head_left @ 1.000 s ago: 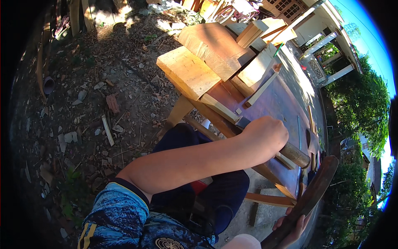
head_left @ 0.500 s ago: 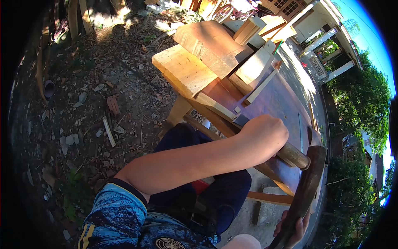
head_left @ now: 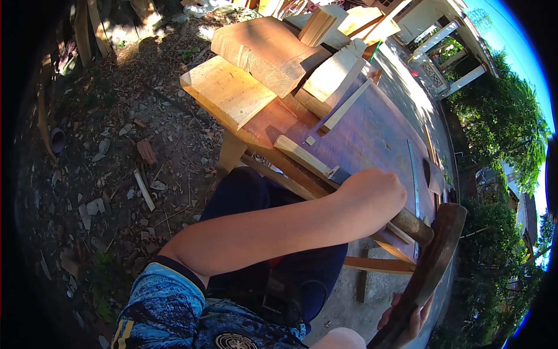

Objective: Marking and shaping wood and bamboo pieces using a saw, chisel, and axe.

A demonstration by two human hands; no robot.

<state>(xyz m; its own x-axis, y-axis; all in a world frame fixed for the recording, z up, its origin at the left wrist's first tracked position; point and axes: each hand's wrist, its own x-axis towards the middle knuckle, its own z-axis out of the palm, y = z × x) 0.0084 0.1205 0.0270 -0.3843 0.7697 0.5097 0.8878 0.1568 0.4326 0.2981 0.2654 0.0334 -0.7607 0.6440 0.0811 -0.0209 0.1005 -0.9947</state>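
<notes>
My left hand point(head_left: 372, 195), closed in a fist, grips a chisel by its round wooden handle point(head_left: 412, 227). On the hand's far side the chisel's dark flat blade point(head_left: 339, 175) meets the end of a narrow wooden strip point(head_left: 302, 154) on the bench. My right hand point(head_left: 407, 320), low at the right, is wrapped round a dark, curved wooden club point(head_left: 427, 273). The club's upper part stands right by the butt of the chisel handle; whether they touch I cannot tell. My left forearm crosses the bench's near edge.
The wooden bench point(head_left: 378, 145) carries thick wood blocks point(head_left: 267, 52), a pale block point(head_left: 331, 81), a thin stick point(head_left: 347, 104) and a metal ruler point(head_left: 413, 174). A dark flat blade point(head_left: 433, 176) lies at its right edge. Rubble-strewn ground point(head_left: 128, 174) spreads to the left.
The view has turned, so the bench and its blocks sit further left in the picture. The club leans more to the right. My left hand keeps its hold on the chisel.
</notes>
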